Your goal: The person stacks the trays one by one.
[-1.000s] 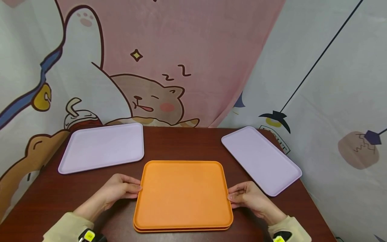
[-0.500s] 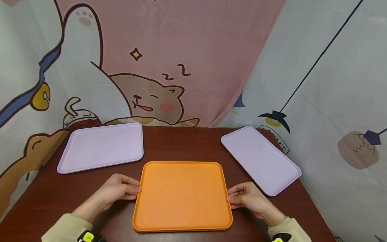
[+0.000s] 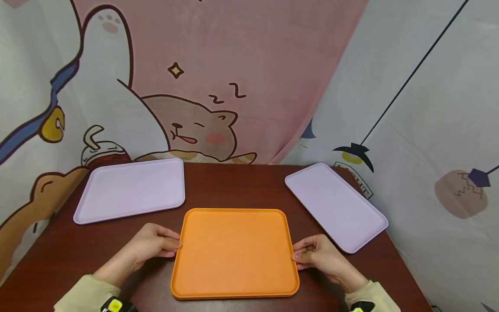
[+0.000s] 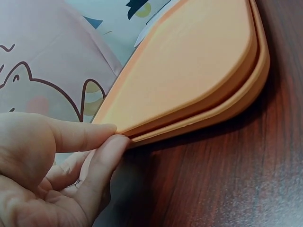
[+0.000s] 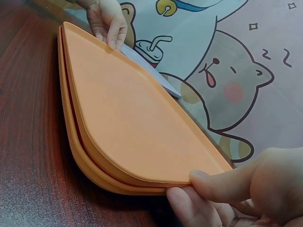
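Two orange rectangular trays lie stacked near the front of the table, the upper tray [image 3: 234, 253] almost hiding the lower tray [image 4: 236, 111] from above. At the stack's left side my left hand [image 3: 150, 243] pinches the upper tray's edge between thumb and fingers. My right hand [image 3: 321, 256] does the same at the opposite side, with the thumb [image 5: 208, 182] on the upper rim. Both wrist views show a narrow dark gap between the two rims. The fingers' undersides are partly hidden by the trays.
A pale lilac tray [image 3: 132, 188] lies at the back left of the dark wooden table [image 3: 234, 184]. Another lilac tray [image 3: 337, 208] sits angled at the back right, close to my right hand. A cartoon-printed cloth [image 3: 249, 86] hangs behind the table.
The upper orange tray has come slightly down and toward me, so less of the lower tray shows at the front. Both hands keep their hold, almost still over the last half second.
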A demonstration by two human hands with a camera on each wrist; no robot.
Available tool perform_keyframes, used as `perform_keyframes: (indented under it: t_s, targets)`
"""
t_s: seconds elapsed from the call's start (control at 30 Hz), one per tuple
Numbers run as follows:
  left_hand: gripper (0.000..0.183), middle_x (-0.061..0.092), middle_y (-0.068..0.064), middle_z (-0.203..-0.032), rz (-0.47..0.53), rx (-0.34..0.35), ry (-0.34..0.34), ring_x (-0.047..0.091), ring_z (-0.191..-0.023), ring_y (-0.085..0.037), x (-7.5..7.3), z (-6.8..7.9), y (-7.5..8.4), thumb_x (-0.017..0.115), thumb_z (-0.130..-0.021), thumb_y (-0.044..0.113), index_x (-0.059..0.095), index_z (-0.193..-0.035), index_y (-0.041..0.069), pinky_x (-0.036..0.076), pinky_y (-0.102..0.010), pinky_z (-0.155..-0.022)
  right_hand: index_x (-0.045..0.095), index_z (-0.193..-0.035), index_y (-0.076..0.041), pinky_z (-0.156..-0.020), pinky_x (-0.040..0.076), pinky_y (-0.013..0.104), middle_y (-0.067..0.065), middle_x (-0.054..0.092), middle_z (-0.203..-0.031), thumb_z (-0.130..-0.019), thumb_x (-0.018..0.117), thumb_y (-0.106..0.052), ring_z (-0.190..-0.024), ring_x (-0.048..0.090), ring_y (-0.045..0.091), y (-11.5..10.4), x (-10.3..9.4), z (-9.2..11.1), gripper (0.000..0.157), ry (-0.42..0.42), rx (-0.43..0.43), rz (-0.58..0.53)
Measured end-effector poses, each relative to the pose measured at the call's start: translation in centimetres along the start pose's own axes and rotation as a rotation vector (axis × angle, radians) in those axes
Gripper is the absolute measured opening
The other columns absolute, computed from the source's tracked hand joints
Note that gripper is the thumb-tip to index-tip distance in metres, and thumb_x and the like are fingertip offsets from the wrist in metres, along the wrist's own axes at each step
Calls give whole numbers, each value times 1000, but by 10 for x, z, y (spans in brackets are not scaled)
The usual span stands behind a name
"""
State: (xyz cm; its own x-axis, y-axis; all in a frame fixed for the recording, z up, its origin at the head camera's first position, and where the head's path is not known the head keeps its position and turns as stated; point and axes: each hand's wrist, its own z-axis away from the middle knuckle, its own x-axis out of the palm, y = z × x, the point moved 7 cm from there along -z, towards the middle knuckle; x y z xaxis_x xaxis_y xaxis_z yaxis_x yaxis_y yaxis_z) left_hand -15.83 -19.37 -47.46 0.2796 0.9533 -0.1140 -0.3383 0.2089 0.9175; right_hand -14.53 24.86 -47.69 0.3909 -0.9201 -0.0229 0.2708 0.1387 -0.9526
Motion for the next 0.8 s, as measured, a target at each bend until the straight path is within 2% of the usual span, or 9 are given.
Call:
perform_keyframes:
  t_s: [0.2,0.8]
  targets:
    - [30,76,-14,-93,0,-5,22,73,-81,-20,-1,0,-1,81,-89,-1,70,-111,-17,65,-33,-72,65,-115,23,-73,65,38,21,75,-98,-92,72,8,-84,74,21,-1,1,0,28,5,-5,9]
    - [29,76,-16,-93,-1,-6,17,74,-81,-21,-1,1,-3,81,-89,0,70,-110,-17,65,-34,-72,62,-119,25,-77,65,40,24,74,-104,-95,72,8,-88,75,22,0,2,4,32,-10,-10,-31]
